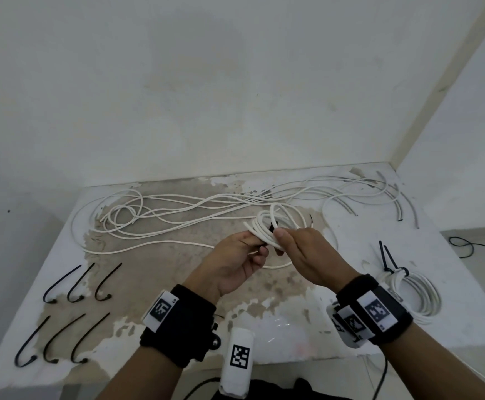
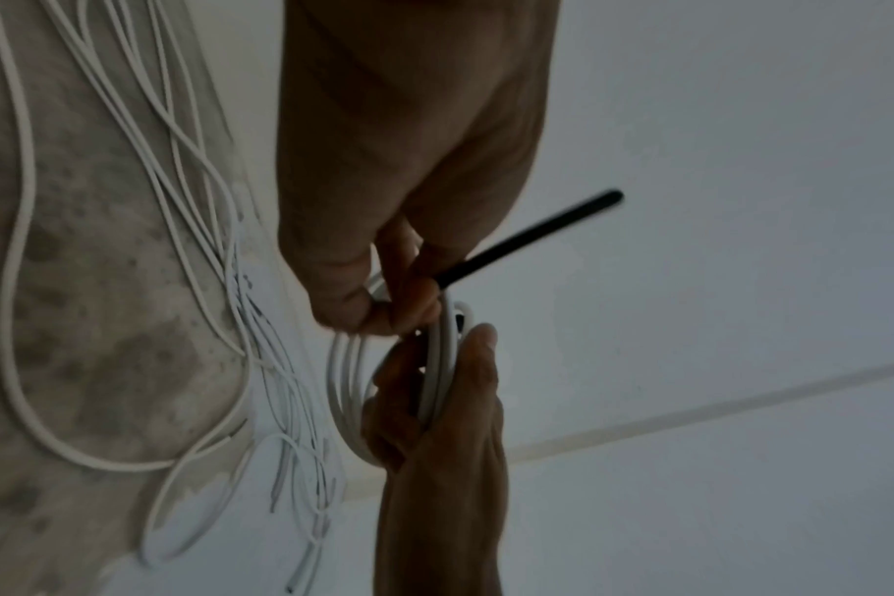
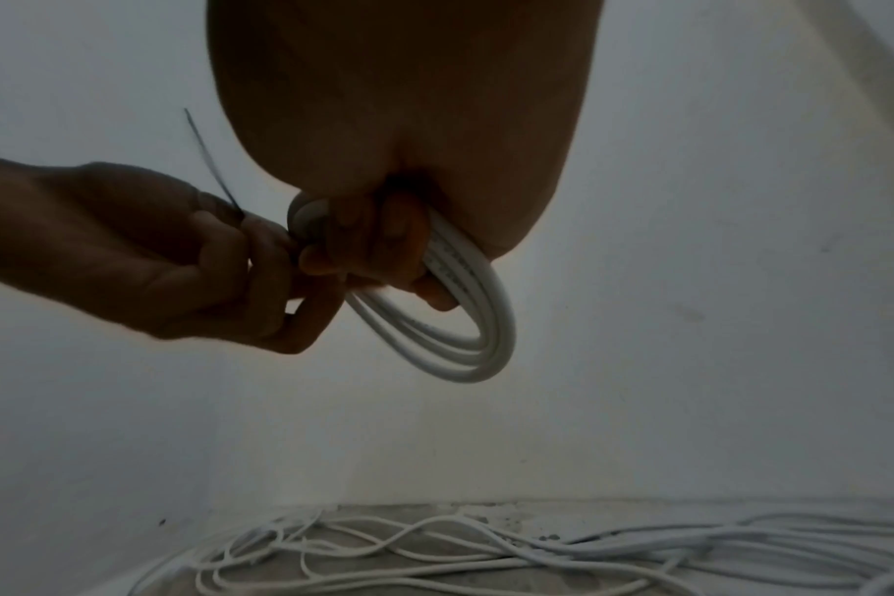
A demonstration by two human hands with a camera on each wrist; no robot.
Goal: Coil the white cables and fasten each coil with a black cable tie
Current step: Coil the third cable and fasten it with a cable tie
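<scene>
I hold a small white cable coil (image 1: 273, 220) above the middle of the table (image 1: 307, 336). My right hand (image 1: 278, 238) grips the bundled strands, with its fingers curled round them in the right wrist view (image 3: 373, 258); the loop (image 3: 465, 334) hangs below. My left hand (image 1: 260, 249) pinches a black cable tie (image 2: 531, 238) that sits against the coil. The tie's tail sticks out past the fingers (image 2: 409, 298). In the right wrist view the tail (image 3: 207, 157) rises above the left hand (image 3: 281, 282). Whether the tie is locked is hidden.
Several loose white cables (image 1: 177, 215) sprawl across the back of the table. A tied coil (image 1: 420, 293) lies at the right edge. Several black cable ties (image 1: 73, 284) lie in two rows at the left. A white tagged block (image 1: 238, 359) stands at the front edge.
</scene>
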